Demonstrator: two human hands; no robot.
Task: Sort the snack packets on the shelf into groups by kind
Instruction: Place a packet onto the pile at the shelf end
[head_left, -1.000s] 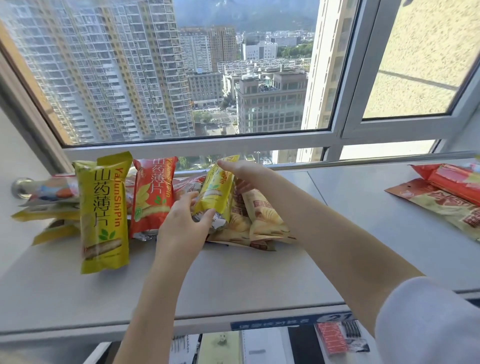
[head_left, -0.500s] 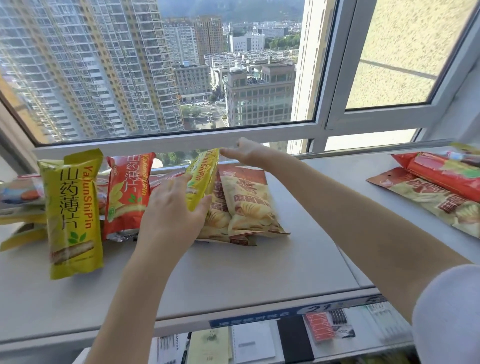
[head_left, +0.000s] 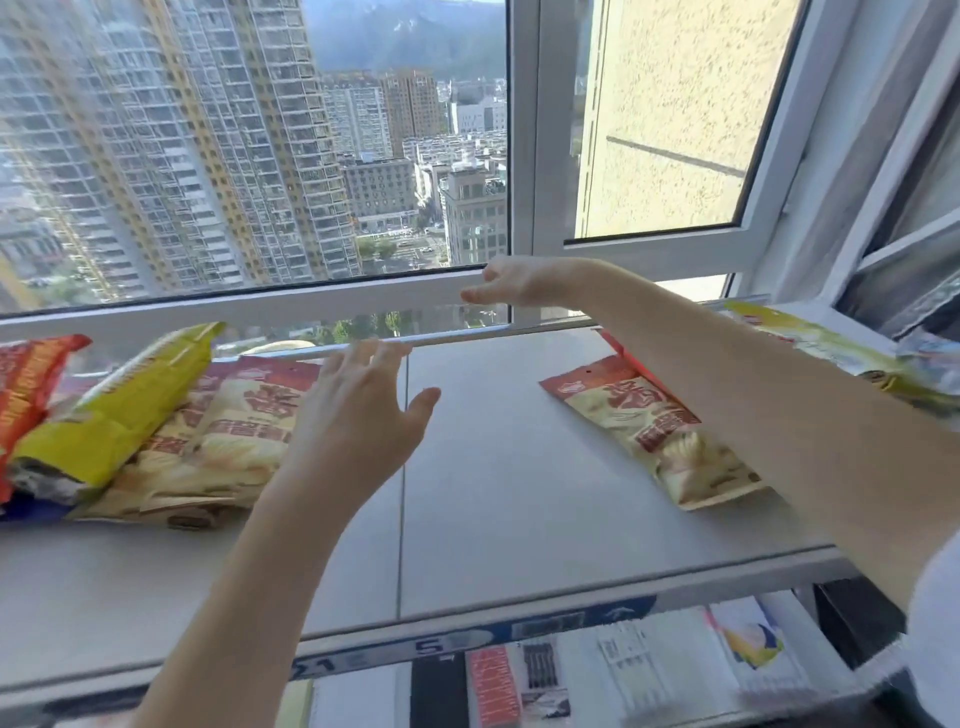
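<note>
My left hand (head_left: 358, 415) hovers open with spread fingers just right of a heap of snack packets on the grey shelf (head_left: 493, 493). In that heap a yellow packet (head_left: 119, 410) leans over beige-and-red chip packets (head_left: 234, 441), with a red packet (head_left: 26, 384) at the far left. My right hand (head_left: 519, 280) is raised in front of the window frame, empty, fingers loosely extended. Under my right forearm lies another beige-and-red chip packet (head_left: 660, 436). A yellow-green packet (head_left: 831, 348) lies along the back right.
A metal rail (head_left: 457, 332) runs along the shelf's back edge below the window frame (head_left: 519, 156). A lower shelf holds books and papers (head_left: 623, 670). A blue label strip (head_left: 467, 639) lines the shelf's front edge.
Both hands have let go of the yellow packet, which now leans on the left heap. My hands have lifted away, and my view has swung right.
</note>
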